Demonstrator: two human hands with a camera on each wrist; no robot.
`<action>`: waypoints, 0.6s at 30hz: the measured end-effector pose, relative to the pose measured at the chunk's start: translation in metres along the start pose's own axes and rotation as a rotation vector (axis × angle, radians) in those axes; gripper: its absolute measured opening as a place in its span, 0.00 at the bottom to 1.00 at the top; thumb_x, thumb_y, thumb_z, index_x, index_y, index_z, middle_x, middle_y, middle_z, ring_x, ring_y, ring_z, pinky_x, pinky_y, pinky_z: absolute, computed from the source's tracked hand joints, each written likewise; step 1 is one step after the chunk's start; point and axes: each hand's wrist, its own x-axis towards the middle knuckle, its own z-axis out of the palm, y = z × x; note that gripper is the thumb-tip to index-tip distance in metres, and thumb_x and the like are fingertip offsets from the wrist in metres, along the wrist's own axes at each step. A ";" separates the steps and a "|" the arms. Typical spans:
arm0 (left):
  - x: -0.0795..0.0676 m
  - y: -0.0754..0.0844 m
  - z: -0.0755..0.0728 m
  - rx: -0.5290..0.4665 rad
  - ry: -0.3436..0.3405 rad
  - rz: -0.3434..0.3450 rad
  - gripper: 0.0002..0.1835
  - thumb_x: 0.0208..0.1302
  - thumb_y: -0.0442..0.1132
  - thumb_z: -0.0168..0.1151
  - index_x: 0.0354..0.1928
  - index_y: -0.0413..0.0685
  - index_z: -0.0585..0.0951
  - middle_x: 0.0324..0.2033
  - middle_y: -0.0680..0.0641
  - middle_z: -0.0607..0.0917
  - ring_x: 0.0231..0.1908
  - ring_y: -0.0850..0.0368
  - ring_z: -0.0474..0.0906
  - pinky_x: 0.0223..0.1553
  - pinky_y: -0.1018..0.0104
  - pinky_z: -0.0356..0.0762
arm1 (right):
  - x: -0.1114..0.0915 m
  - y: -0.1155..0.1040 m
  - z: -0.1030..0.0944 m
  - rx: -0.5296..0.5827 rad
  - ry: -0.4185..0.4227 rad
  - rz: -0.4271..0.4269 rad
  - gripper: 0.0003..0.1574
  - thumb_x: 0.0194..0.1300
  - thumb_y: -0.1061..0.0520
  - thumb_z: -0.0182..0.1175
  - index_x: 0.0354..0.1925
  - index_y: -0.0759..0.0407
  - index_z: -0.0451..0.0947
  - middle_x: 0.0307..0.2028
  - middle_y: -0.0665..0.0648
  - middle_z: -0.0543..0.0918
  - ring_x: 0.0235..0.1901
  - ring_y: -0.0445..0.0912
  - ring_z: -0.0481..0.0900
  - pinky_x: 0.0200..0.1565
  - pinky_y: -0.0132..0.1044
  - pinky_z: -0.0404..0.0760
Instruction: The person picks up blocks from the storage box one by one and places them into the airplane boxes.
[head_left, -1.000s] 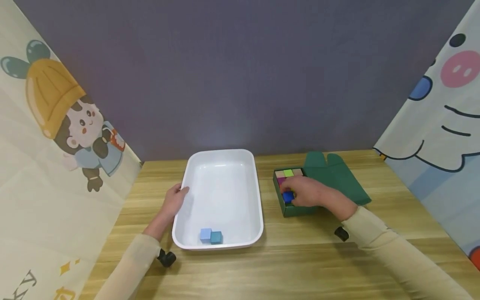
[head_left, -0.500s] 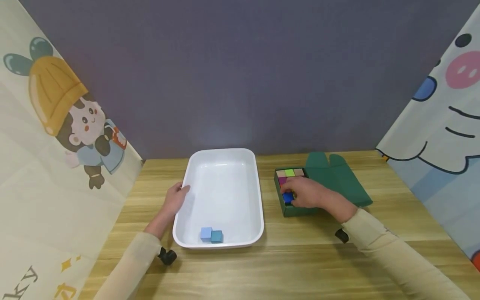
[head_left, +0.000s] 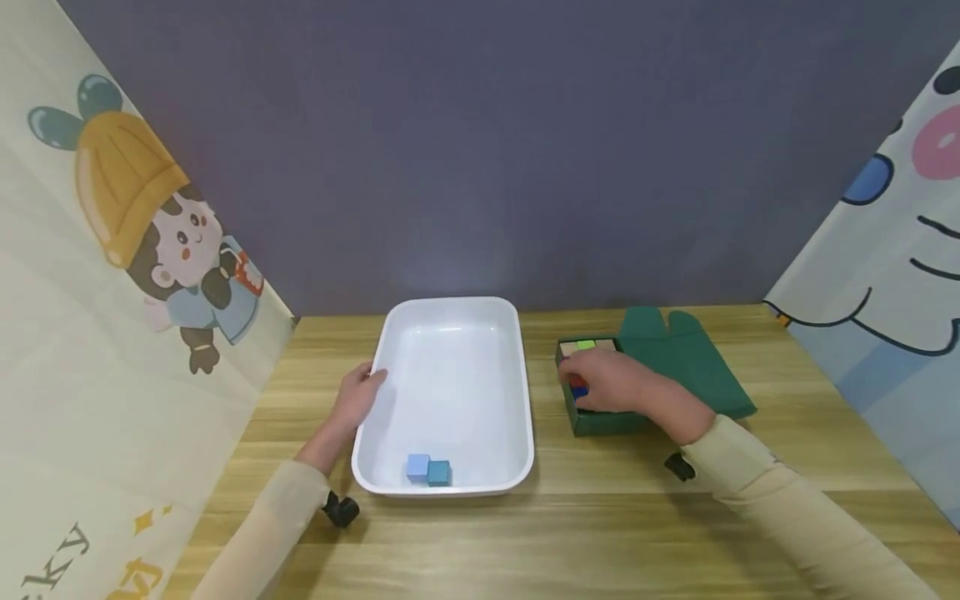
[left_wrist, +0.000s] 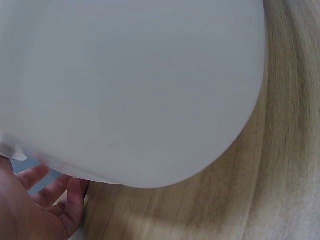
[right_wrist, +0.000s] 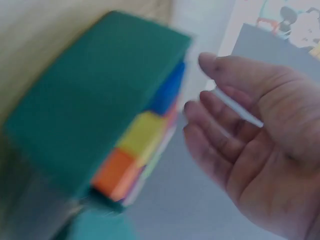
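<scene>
My left hand (head_left: 357, 396) grips the left rim of a white tray (head_left: 450, 375), thumb over the edge; in the left wrist view its fingers (left_wrist: 74, 200) bend beside the tray's outer wall. Two small cubes, one light blue (head_left: 417, 468) and one teal (head_left: 438, 473), sit in the tray's near part. My right hand (head_left: 611, 379) is over a green box (head_left: 607, 423) of coloured blocks. The right wrist view shows its fingers loosely bent and apart from the blocks, with nothing between them. A blue block (right_wrist: 169, 91), a yellow block (right_wrist: 144, 135) and an orange block (right_wrist: 116, 175) show there.
The box's green lid (head_left: 690, 367) lies folded out to the right on the wooden table (head_left: 480, 550). A dark grey panel (head_left: 480, 150) rises behind the table. Printed cloths hang on the left (head_left: 75, 333) and right (head_left: 892, 333).
My right hand has shifted slightly left over the box, covering more of the blue block, while red shows beside it. My left hand stays on the tray rim. The head view has turned slightly.
</scene>
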 end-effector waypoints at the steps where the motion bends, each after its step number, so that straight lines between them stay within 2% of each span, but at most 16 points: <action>1: -0.001 0.000 0.000 0.002 -0.001 0.001 0.29 0.74 0.47 0.48 0.69 0.36 0.64 0.54 0.31 0.76 0.48 0.40 0.78 0.43 0.53 0.83 | 0.002 -0.007 -0.002 -0.008 0.010 -0.012 0.16 0.56 0.60 0.71 0.43 0.53 0.80 0.36 0.50 0.79 0.34 0.44 0.75 0.38 0.39 0.79; 4: -0.002 0.002 0.001 0.000 0.003 -0.007 0.29 0.73 0.48 0.48 0.69 0.38 0.65 0.53 0.32 0.76 0.48 0.40 0.78 0.42 0.53 0.83 | 0.014 -0.031 -0.006 0.002 0.030 -0.058 0.12 0.59 0.60 0.68 0.43 0.53 0.81 0.34 0.49 0.81 0.31 0.42 0.75 0.35 0.36 0.79; 7: -0.001 0.003 0.000 0.007 0.002 -0.007 0.29 0.74 0.49 0.48 0.69 0.38 0.64 0.53 0.32 0.76 0.48 0.40 0.78 0.42 0.53 0.84 | 0.033 -0.061 -0.003 0.031 0.017 -0.106 0.10 0.61 0.57 0.66 0.43 0.51 0.83 0.34 0.45 0.81 0.30 0.41 0.75 0.33 0.31 0.78; 13: 0.000 0.004 -0.002 0.018 0.007 -0.013 0.29 0.73 0.48 0.48 0.69 0.37 0.65 0.53 0.32 0.76 0.47 0.40 0.78 0.41 0.53 0.84 | 0.078 -0.126 0.012 -0.013 -0.139 -0.249 0.12 0.63 0.51 0.67 0.45 0.47 0.83 0.35 0.43 0.82 0.34 0.37 0.74 0.37 0.30 0.78; 18: -0.001 0.004 0.000 0.002 0.007 -0.007 0.28 0.74 0.46 0.48 0.68 0.36 0.66 0.50 0.31 0.78 0.43 0.43 0.80 0.39 0.55 0.84 | 0.114 -0.164 0.027 -0.120 -0.226 -0.372 0.09 0.62 0.52 0.67 0.43 0.46 0.83 0.36 0.42 0.82 0.31 0.37 0.74 0.34 0.31 0.77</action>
